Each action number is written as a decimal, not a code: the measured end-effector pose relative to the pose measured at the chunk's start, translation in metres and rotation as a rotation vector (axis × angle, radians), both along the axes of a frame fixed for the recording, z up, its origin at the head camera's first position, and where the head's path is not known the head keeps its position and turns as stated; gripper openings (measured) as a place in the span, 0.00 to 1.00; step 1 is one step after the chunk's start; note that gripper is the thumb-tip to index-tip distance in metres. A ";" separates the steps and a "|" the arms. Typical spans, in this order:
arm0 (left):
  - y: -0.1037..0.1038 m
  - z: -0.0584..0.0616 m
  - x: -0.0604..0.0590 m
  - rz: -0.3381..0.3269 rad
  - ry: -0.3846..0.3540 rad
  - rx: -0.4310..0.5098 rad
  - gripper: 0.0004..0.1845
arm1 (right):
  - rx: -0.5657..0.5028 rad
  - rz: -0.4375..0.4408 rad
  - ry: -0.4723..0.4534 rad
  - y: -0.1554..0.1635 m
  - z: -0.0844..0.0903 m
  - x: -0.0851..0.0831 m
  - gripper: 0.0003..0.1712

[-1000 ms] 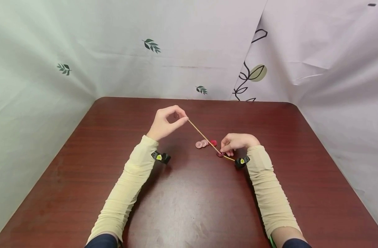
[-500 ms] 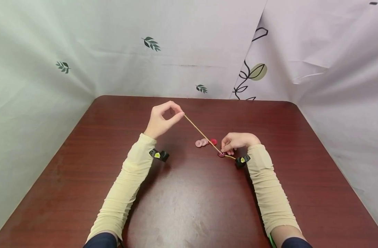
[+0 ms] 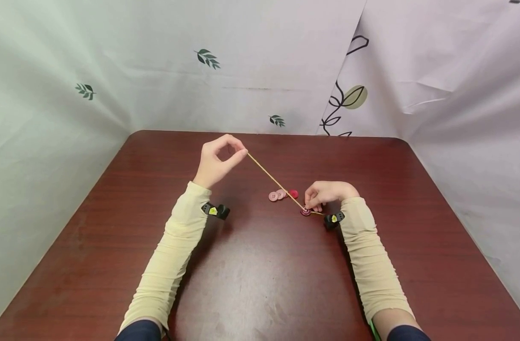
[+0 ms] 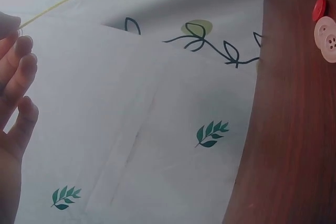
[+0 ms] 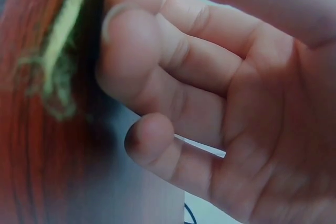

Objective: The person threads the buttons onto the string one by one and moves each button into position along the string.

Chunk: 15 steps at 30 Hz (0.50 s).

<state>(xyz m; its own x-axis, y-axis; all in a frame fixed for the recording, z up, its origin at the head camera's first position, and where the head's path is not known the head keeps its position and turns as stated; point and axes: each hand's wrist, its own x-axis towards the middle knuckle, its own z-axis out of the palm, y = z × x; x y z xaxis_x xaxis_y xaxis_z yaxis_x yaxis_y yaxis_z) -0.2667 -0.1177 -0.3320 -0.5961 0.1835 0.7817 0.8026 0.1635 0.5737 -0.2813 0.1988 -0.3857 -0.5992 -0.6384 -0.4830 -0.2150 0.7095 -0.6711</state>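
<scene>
In the head view my left hand [image 3: 219, 158], raised over the far part of the table, pinches one end of a thin yellow cord [image 3: 272, 177] between thumb and fingertips. The cord slants tautly down to a dark red button [image 3: 305, 212] with pale rings, close on the tabletop. My right hand [image 3: 328, 193] pinches at this button, its fingertips covering part of it. Beyond the button the cord runs on towards the right wrist; the right wrist view shows a frayed cord end [image 5: 58, 72] beside the curled fingers [image 5: 131, 45].
Pale pink buttons [image 3: 273, 196] and a bright red button [image 3: 293, 194] lie left of my right hand on the brown table [image 3: 260, 265]. Behind the table hangs a white cloth [image 3: 157, 57] with leaf prints. Each wrist carries a small black camera [image 3: 215, 210].
My left hand has moved up and to the left, and the cord stretch between the hands has grown longer. The dark red button has shifted slightly right; my right hand has stayed nearly in place.
</scene>
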 end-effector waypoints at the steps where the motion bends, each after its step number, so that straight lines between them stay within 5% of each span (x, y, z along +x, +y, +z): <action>1: 0.000 0.000 0.000 -0.001 0.001 0.000 0.03 | -0.002 -0.003 -0.003 0.000 0.000 0.000 0.07; 15: -0.002 -0.001 -0.001 -0.018 -0.042 -0.011 0.04 | -0.010 -0.024 -0.005 0.001 -0.002 0.000 0.03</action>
<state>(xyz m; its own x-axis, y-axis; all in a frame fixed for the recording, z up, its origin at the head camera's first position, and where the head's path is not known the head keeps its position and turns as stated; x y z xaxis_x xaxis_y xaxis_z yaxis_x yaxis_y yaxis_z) -0.2680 -0.1192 -0.3327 -0.6245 0.2034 0.7541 0.7810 0.1557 0.6048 -0.2815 0.1997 -0.3872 -0.6119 -0.6288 -0.4798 -0.1948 0.7077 -0.6791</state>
